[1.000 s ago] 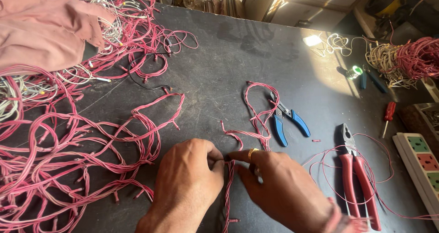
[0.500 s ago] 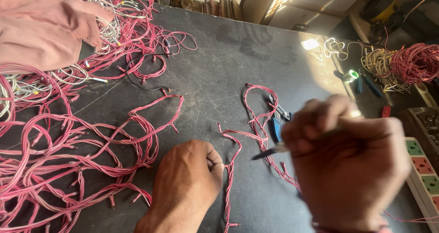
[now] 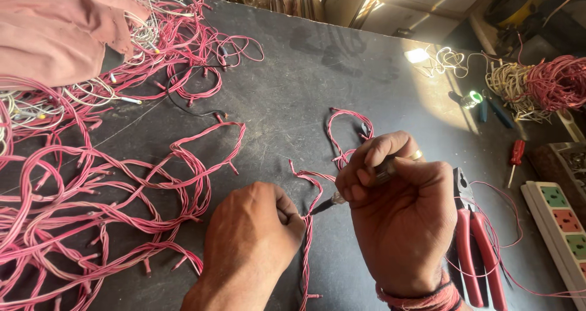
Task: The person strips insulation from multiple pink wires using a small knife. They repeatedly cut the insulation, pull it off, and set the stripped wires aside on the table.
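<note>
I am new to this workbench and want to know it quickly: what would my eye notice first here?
First, the two hands at the bottom centre: the left hand pinches a twisted pink wire, while the right hand holds a thin dark-tipped tool to it. Next, the big tangle of pink wires spreads over the left of the dark table. Red-handled pliers lie just right of the right hand.

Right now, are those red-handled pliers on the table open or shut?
Shut, as far as shows: the red-handled pliers lie flat with handles close together beside the right hand, which hides part of them.
</note>
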